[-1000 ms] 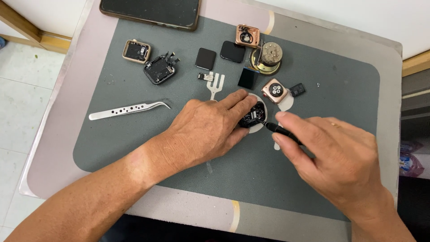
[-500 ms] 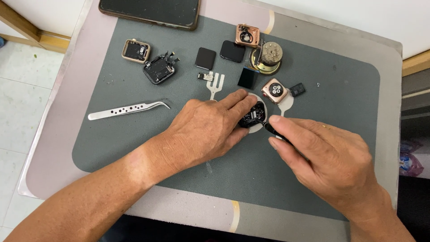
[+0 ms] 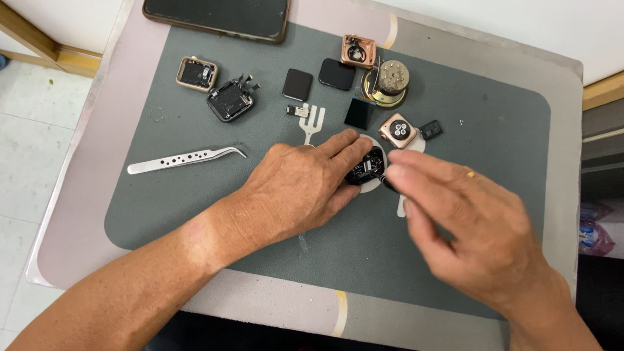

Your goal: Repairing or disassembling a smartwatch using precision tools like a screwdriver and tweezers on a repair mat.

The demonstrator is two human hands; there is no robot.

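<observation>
The tweezers [image 3: 185, 158] lie on the mat [image 3: 494, 130], left of the left hand [image 3: 296, 188]; the phone [image 3: 218, 16] lies behind.

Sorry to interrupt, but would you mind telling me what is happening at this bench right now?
A person is working on a small opened watch body on a grey mat. The left hand pins it down with its fingertips, while the right hand brings a thin dark tool tip to its edge. Around them lie steel tweezers, a white pronged tool, several loose watch cases and screens, and a dark phone at the far edge.
</observation>
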